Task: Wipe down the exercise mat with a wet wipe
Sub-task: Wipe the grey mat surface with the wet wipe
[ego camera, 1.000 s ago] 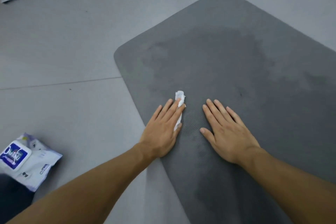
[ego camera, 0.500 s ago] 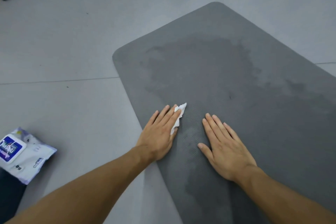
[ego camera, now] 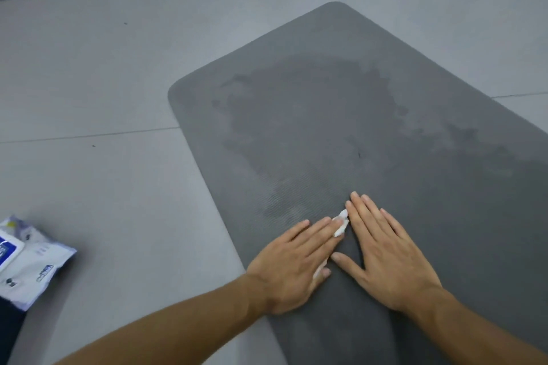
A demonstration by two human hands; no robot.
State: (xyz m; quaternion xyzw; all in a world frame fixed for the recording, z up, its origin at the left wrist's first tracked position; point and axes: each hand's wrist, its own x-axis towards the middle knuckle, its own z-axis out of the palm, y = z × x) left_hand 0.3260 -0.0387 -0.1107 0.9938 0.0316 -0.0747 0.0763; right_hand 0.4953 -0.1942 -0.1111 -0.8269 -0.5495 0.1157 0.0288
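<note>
Hands: left hand [ego camera: 293,264] flat, pressing wet wipe [ego camera: 340,222] onto exercise mat [ego camera: 326,112]; right hand [ego camera: 388,252] flat alongside, wipe tip between.

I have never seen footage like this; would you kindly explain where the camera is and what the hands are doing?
There is no machine here: a person wears one wide-angle camera on the head, looking forward and down at their own bare arms. The left hand lies flat, pressing a crumpled white wet wipe onto a dark grey exercise mat. The right hand rests flat on the mat beside it, holding nothing. A darker patch beyond the hands looks damp. The mat lies on a grey floor, where a pack of wipes sits at the left edge.
</note>
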